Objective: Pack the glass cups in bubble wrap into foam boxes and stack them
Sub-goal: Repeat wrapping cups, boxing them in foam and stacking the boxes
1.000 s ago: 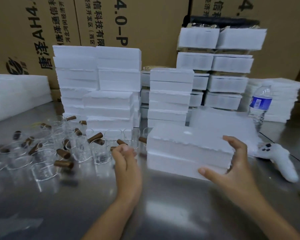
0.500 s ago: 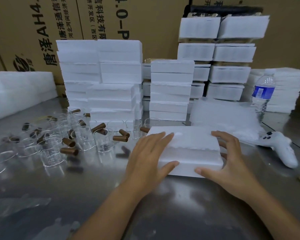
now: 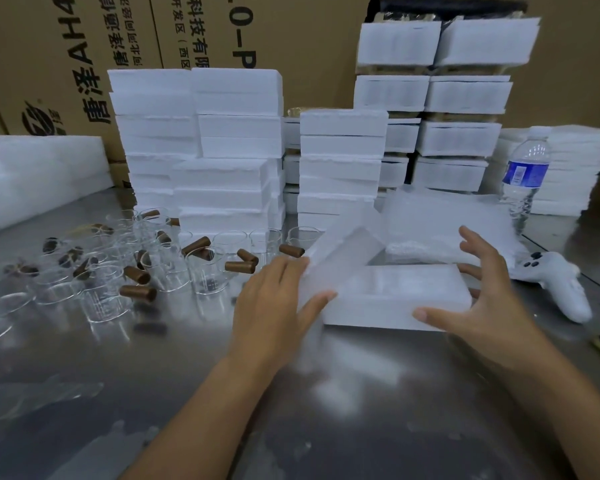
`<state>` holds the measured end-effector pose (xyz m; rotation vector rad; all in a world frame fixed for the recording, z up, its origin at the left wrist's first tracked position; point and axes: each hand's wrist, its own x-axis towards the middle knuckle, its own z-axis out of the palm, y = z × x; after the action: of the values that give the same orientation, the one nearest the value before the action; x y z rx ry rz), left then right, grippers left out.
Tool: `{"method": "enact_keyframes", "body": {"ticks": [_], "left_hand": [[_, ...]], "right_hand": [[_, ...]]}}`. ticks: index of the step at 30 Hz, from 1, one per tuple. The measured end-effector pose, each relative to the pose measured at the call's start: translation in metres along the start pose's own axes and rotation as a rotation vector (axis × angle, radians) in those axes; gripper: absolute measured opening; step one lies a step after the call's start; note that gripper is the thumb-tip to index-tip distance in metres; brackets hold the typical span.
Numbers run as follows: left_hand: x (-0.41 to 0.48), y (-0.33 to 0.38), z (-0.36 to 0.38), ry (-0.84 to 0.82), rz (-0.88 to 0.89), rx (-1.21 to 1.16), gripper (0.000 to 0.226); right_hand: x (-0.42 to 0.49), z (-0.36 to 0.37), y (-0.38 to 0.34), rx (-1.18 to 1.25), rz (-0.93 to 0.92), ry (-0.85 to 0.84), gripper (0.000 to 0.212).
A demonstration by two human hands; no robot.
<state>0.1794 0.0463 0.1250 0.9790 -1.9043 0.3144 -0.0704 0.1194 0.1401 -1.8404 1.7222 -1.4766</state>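
A packing station in a warehouse — printed cartons (image 3: 84,57) wall off a steel table (image 3: 326,393) crowded with stacked foam boxes (image 3: 236,140) (dozens) and loose glass cups (image 3: 101,299).

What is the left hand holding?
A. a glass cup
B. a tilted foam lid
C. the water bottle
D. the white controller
B: the left hand pinches the lid between fingers and thumb, and the lid tilts up off the box.

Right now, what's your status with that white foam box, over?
Left hand grips foam lid, tilted up at one end. Right hand open, touching box base. Glass cups bare, off to the left; nothing in the way.
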Motion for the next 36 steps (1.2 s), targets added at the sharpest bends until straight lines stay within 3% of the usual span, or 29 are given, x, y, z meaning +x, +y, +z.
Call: {"method": "enact_keyframes", "body": {"ticks": [2,8,12,15,19,22,27,32,36], "left_hand": [[-0.001,0.002,-0.001,0.010,-0.060,-0.012,0.052],[-0.005,0.010,-0.006,0.033,-0.508,-0.373,0.050],[-0.009,0.004,-0.009,0.098,-0.665,-0.387,0.076],[-0.013,-0.008,-0.010,0.107,-0.840,-0.522,0.088],[-0.017,-0.013,-0.021,0.080,-1.117,-0.718,0.067],[-0.022,-0.012,-0.025,0.050,-1.296,-0.836,0.060],[-0.025,-0.014,-0.037,-0.088,-1.347,-0.882,0.065],[-0.028,-0.016,-0.049,-0.106,-1.316,-0.805,0.040],[-0.032,-0.021,-0.060,0.009,-1.265,-0.587,0.080]], "right_hand": [[0.000,-0.003,0.003,-0.005,0.030,-0.005,0.110],[0.002,-0.005,0.018,-0.082,0.131,-0.221,0.107],[0.003,-0.006,0.022,-0.077,0.170,-0.253,0.103],[0.002,-0.005,0.022,-0.072,0.178,-0.240,0.106],[0.001,-0.001,0.018,-0.053,0.185,-0.233,0.105],[0.000,0.004,0.014,0.023,0.213,-0.168,0.091],[0.003,0.010,0.017,0.078,0.239,-0.038,0.061],[0.005,0.014,0.019,0.084,0.249,0.028,0.052],[0.005,0.014,0.018,0.063,0.235,0.052,0.050]]}}
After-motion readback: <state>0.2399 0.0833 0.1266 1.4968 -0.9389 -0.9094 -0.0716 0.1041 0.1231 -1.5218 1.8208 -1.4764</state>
